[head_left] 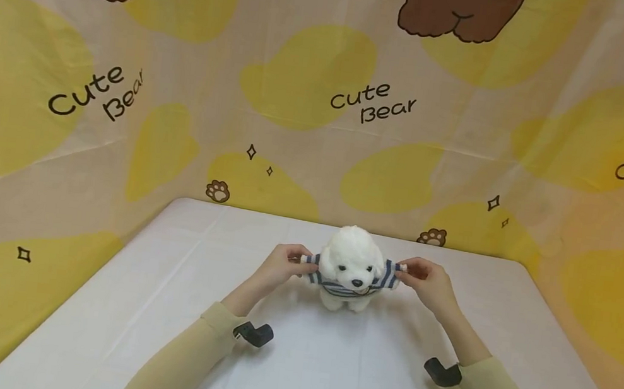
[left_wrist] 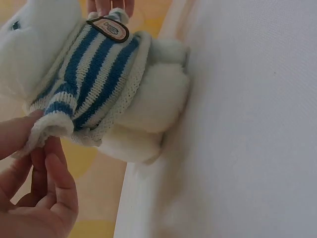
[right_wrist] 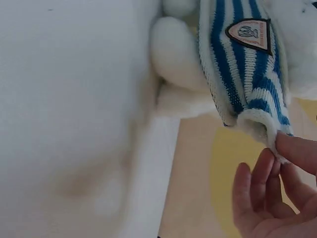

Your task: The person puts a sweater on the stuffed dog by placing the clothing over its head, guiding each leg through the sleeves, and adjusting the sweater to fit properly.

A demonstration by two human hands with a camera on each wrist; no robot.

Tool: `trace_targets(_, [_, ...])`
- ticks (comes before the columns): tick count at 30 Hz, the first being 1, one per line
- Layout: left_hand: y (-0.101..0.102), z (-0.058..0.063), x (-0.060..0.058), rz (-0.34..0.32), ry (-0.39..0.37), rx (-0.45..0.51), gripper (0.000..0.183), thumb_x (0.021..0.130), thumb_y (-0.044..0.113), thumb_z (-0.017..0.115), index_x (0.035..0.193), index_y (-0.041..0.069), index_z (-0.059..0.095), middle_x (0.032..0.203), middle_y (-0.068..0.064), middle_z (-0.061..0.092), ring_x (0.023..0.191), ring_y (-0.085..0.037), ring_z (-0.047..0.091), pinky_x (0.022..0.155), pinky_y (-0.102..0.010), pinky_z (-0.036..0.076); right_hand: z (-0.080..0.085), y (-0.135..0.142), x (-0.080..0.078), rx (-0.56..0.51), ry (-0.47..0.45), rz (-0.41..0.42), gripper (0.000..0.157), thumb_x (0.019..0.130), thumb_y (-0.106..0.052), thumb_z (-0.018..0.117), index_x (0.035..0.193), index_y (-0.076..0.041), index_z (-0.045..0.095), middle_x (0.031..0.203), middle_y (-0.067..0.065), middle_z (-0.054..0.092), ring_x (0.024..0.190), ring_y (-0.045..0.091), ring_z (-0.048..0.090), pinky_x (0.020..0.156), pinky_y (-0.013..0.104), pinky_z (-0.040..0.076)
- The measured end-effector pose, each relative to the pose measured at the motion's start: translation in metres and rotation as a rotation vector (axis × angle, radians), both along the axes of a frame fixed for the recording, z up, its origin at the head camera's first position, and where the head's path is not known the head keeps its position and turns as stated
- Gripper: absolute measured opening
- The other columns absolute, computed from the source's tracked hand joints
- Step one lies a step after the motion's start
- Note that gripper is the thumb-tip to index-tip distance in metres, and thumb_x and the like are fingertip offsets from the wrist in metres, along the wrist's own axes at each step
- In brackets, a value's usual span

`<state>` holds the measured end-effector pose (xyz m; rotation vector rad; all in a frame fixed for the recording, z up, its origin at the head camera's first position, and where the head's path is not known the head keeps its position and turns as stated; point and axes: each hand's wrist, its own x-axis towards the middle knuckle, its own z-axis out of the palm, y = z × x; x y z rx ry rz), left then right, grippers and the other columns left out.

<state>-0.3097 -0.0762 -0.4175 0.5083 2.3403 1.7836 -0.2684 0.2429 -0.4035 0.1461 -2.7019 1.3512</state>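
A white plush dog (head_left: 352, 256) stands on the table facing the head camera, dressed in a blue-and-white striped knit sweater (left_wrist: 101, 69). An emblem patch (right_wrist: 250, 34) sits on the sweater's front. My left hand (head_left: 283, 264) pinches the cuff of one sleeve (left_wrist: 59, 109) between thumb and fingers. On the other side, my right hand (head_left: 428, 283) pinches the cuff of the opposite sleeve (right_wrist: 267, 106). Both sleeves are drawn outward from the dog's body. In the wrist views the cuff openings show, with no paw coming through them. The dog's feet (head_left: 345, 302) rest on the tabletop.
The white table (head_left: 322, 367) reaches back to a cloth backdrop (head_left: 300, 92) printed with yellow patches and bear drawings. The same cloth hangs along both sides. A black wrist mount (head_left: 254, 334) sits at the left sleeve end, another black mount (head_left: 443, 373) at the right.
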Motion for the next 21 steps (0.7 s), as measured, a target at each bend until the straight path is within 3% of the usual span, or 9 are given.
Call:
trace_targets(5, [-0.002,-0.005,-0.005,0.074,0.002,-0.005,0.019,0.083,0.014,0.072,0.097,0.002,0.068,0.088,0.0,0.066,0.077,-0.009,0.056,0.073,-0.034,0.05,-0.01,-0.006,0.001,-0.005,-0.108,0.029,0.025,0.087,-0.023,0.068,0.102,-0.003,0.065,0.092,0.009,0.068,0.084,0.019,0.062,0.072,0.031,0.054])
trace_targets(9, [-0.002,-0.01,-0.007,0.132,0.022,0.006,0.016,0.083,0.018,0.072,0.095,0.008,0.068,0.087,0.0,0.065,0.08,-0.011,0.056,0.073,-0.029,0.047,-0.008,-0.009,0.002,-0.021,-0.117,0.02,0.027,0.089,-0.023,0.066,0.103,-0.001,0.065,0.097,0.012,0.068,0.088,0.019,0.062,0.075,0.031,0.055])
trace_targets(12, [-0.002,-0.01,-0.008,0.141,0.043,-0.014,0.012,0.083,0.016,0.072,0.091,0.008,0.067,0.087,0.0,0.065,0.08,-0.013,0.057,0.072,-0.027,0.046,-0.004,-0.011,0.003,-0.019,-0.091,0.014,0.027,0.09,-0.023,0.064,0.104,-0.001,0.064,0.1,0.014,0.068,0.091,0.022,0.063,0.076,0.032,0.055])
trace_targets(16, [-0.001,-0.012,-0.009,0.143,0.041,-0.123,0.008,0.082,0.017,0.072,0.086,0.011,0.068,0.083,0.001,0.062,0.082,-0.014,0.053,0.069,-0.027,0.043,-0.004,-0.012,0.0,0.006,-0.116,0.035,0.027,0.089,-0.023,0.064,0.103,0.0,0.063,0.095,0.014,0.069,0.088,0.025,0.066,0.073,0.032,0.055])
trace_targets(19, [-0.001,-0.012,-0.009,0.142,0.041,-0.18,0.008,0.082,0.019,0.072,0.087,0.014,0.069,0.087,0.001,0.062,0.087,-0.015,0.052,0.071,-0.029,0.043,-0.008,-0.012,-0.002,0.015,-0.143,0.046,0.03,0.09,-0.024,0.064,0.106,0.001,0.062,0.096,0.015,0.069,0.087,0.024,0.066,0.072,0.032,0.055])
trace_targets(21, [-0.001,-0.013,-0.008,0.141,0.055,-0.167,0.011,0.083,0.019,0.071,0.092,0.014,0.07,0.093,0.001,0.065,0.091,-0.016,0.055,0.075,-0.03,0.045,-0.009,-0.011,-0.001,0.018,-0.132,0.046,0.033,0.09,-0.024,0.063,0.111,0.001,0.061,0.102,0.017,0.068,0.089,0.024,0.066,0.074,0.033,0.055])
